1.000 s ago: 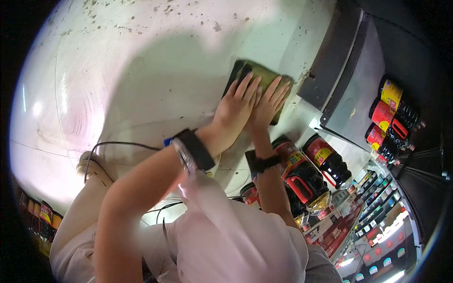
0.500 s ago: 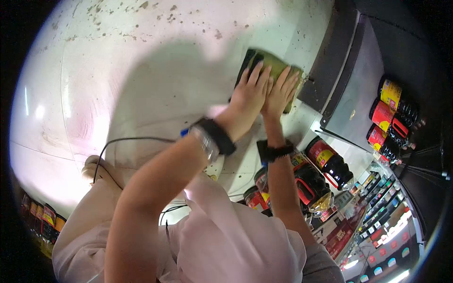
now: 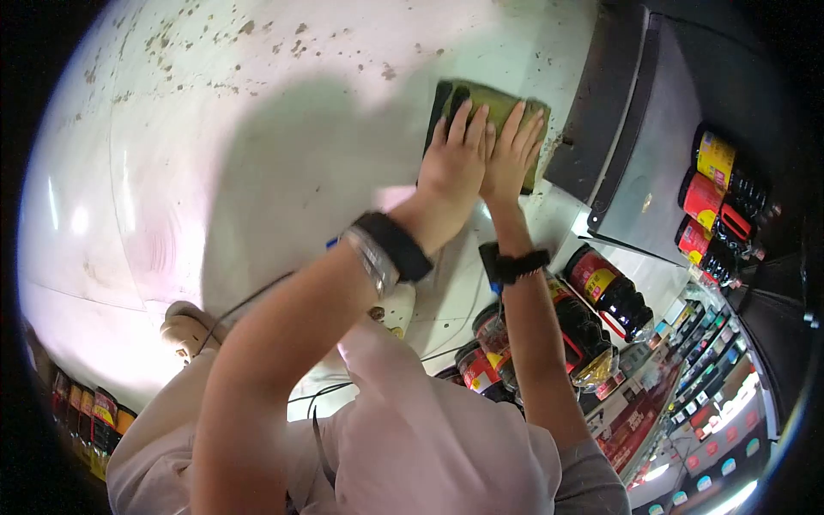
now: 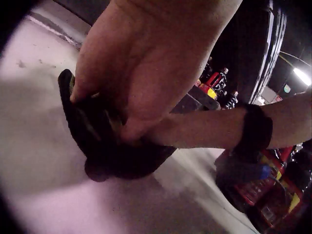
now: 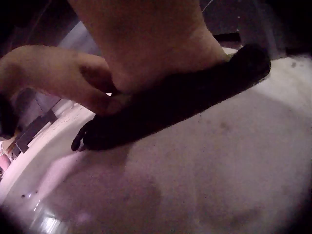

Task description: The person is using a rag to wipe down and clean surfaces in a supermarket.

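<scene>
A folded green cloth with a dark edge (image 3: 496, 101) lies on the pale, spotted surface. My left hand (image 3: 453, 170) presses flat on its left part, fingers extended. Beside it, touching or nearly so, my right hand (image 3: 508, 165) rests on the right part with straight fingers. In the left wrist view the cloth's dark underside or edge (image 4: 126, 161) shows below my left hand (image 4: 146, 68). The right wrist view has my right hand (image 5: 151, 44) over the dark cloth edge (image 5: 180, 105); the fingertips are hidden there.
Dark bottles with red and yellow labels (image 3: 605, 287) stand beside the right forearm, and more (image 3: 711, 197) at the far right. A dark ledge (image 3: 592, 129) borders the pale surface. A black cable (image 3: 249, 300) runs near a shoe (image 3: 182, 333).
Over the last second both hands and the cloth have shifted up and a little right in the head view, staying together. The cloth remains under both hands.
</scene>
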Tool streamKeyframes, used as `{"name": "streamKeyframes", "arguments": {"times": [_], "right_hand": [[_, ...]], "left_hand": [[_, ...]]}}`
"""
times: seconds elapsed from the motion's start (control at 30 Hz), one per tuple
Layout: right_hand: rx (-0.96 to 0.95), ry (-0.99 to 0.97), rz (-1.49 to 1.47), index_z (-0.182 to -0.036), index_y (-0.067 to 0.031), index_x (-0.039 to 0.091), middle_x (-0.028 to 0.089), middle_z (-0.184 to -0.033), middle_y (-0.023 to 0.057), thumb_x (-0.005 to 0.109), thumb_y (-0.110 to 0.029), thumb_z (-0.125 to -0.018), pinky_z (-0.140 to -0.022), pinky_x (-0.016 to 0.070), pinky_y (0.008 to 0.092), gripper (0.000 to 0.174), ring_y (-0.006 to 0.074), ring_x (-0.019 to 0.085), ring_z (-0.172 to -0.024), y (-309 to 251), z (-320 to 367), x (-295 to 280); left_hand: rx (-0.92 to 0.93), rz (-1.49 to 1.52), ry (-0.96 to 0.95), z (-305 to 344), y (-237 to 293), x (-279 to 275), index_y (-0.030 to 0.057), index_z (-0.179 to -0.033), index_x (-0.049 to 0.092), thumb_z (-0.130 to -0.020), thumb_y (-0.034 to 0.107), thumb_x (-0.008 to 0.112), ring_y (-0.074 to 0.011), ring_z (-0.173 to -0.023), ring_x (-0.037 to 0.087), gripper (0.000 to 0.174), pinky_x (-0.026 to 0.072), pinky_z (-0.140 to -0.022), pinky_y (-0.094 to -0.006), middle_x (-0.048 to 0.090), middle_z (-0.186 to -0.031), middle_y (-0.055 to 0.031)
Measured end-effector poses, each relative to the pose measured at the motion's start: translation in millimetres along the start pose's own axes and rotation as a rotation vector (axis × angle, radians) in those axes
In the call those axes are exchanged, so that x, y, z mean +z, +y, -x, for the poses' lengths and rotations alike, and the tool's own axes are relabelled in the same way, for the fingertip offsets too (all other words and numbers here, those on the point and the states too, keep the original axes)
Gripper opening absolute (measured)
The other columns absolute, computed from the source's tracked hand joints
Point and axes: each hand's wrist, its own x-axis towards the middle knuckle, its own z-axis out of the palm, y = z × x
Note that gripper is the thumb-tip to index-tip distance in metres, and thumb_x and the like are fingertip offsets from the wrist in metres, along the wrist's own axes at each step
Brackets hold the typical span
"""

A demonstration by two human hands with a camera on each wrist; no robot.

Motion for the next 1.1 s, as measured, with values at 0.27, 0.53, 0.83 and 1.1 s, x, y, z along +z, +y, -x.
{"name": "streamKeyframes", "arguments": {"times": [0.27,0.53,0.83,1.1], "right_hand": [[-0.057,0.01,-0.013,-0.143,-0.0035,0.011,0.008,-0.145,0.0308,0.031,-0.041,-0.095,-0.107,0.0077,0.0564,0.064,0.0435,0.007,-0.136,23,-120,4],[-0.099,0.035,0.048,-0.144,-0.0065,0.011,0.009,-0.147,0.0263,0.027,-0.044,-0.095,-0.11,0.0064,0.0519,0.064,0.0391,0.006,-0.137,28,-174,1],[-0.046,0.053,-0.041,-0.142,-0.0024,0.02,0.018,-0.144,0.0285,0.035,-0.037,-0.094,-0.109,0.0075,0.0529,0.061,0.0415,0.013,-0.136,2,-66,-5],[0.016,-0.001,-0.041,-0.142,-0.0008,0.019,0.015,-0.145,0.0293,0.036,-0.034,-0.094,-0.108,0.0067,0.0542,0.06,0.0425,0.013,-0.135,-9,-17,-8]], "left_hand": [[0.091,-0.11,0.049,-103,-38,-26,0.0002,-0.133,0.037,-0.082,0.015,0.051,-0.0361,-0.13,0.031,0.054,0.0376,-0.1,-0.0422,0.031,-0.141,-0.0188],[0.044,-0.047,0.141,-150,-51,-33,0.0022,-0.133,0.039,-0.083,0.015,0.05,-0.0316,-0.131,0.032,0.053,0.0375,-0.101,-0.0396,0.034,-0.142,-0.0118],[0.023,-0.113,0.026,-53,-19,-15,0.0024,-0.136,0.034,-0.082,0.018,0.048,-0.0314,-0.134,0.023,0.058,0.0285,-0.106,-0.0423,0.026,-0.145,-0.0117],[0.015,-0.081,0.039,-3,-11,-1,0.0018,-0.136,0.035,-0.082,0.017,0.048,-0.0297,-0.135,0.021,0.057,0.0259,-0.109,-0.039,0.026,-0.146,-0.011]]}}
